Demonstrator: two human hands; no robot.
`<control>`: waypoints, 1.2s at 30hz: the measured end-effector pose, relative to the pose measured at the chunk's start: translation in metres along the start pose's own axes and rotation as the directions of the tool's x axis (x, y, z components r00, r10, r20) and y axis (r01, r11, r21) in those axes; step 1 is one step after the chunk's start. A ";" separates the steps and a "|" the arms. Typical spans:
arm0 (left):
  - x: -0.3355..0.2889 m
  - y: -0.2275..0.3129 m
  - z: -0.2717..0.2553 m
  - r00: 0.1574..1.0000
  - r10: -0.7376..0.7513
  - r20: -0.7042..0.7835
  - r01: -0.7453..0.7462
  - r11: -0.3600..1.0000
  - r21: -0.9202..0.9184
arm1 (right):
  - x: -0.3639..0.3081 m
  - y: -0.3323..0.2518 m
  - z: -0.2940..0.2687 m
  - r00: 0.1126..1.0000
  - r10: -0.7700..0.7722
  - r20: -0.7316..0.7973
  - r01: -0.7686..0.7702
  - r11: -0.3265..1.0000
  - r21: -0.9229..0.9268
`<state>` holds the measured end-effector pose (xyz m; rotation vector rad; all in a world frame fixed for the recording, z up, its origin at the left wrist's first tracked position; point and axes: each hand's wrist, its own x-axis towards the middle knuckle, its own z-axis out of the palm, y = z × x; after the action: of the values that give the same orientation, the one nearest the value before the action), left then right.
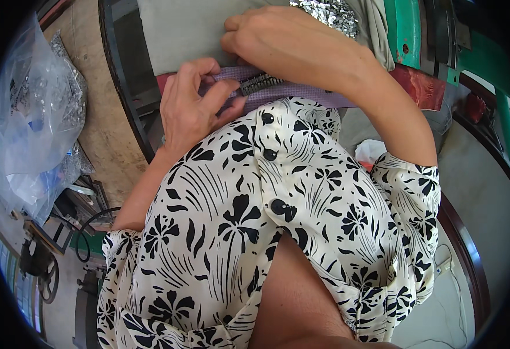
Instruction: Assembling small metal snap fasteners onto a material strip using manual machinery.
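A dark, comb-like row of small metal pieces [262, 84] lies on a purple checked cloth [278, 93] close to my body. At its left end is my left hand [188, 104], its fingers bent and closed in by the cloth. What they pinch, if anything, is hidden. My right hand [260, 36] reaches across to the left, above the row, over a grey cloth [176, 35]. Its fingers are curled inward, and the tips and anything in them are out of sight. Beyond the right forearm sits a pile of shiny silver metal bits [330, 16].
Green machine parts [403, 32] stand at the far right, by a red panel [420, 87]. To the left, a clear plastic bag [40, 116] with silvery contents rests near a wooden board [104, 87]. A dark frame edge [121, 75] runs beside my left arm.
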<state>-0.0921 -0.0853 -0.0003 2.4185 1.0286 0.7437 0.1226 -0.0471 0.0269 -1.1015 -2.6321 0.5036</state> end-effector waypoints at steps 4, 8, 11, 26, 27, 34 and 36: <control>-0.001 0.001 -0.001 1.000 0.003 -0.011 -0.003 1.000 0.003 | -0.004 0.002 -0.002 1.000 0.005 -0.016 -0.005 1.000 -0.023; 0.004 0.001 -0.004 1.000 0.016 0.003 -0.016 1.000 0.027 | -0.010 0.006 -0.006 0.991 0.111 0.079 -0.118 0.989 0.091; 0.013 -0.003 -0.007 0.998 0.061 0.017 -0.061 0.998 0.032 | -0.016 0.014 -0.008 0.978 0.191 0.080 -0.207 0.920 0.332; 0.057 -0.032 -0.017 0.966 0.125 0.225 -0.110 0.991 -0.078 | -0.065 -0.007 0.012 0.653 0.755 -0.059 -0.481 0.473 0.738; 0.057 -0.032 -0.016 0.966 0.132 0.222 -0.117 0.990 -0.083 | -0.065 -0.006 0.018 0.691 0.710 -0.133 -0.422 0.546 0.724; 0.060 -0.029 -0.019 0.965 0.051 0.257 -0.027 0.995 -0.098 | -0.057 -0.012 0.006 0.753 0.646 -0.127 -0.520 0.702 0.486; 0.063 -0.029 -0.022 0.960 0.044 0.277 -0.016 0.994 -0.104 | -0.058 -0.011 0.006 0.765 0.628 -0.143 -0.507 0.724 0.467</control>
<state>-0.0835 -0.0159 0.0203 2.3702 0.8233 0.4342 0.1530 -0.0972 0.0202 -1.6872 -1.7704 0.8774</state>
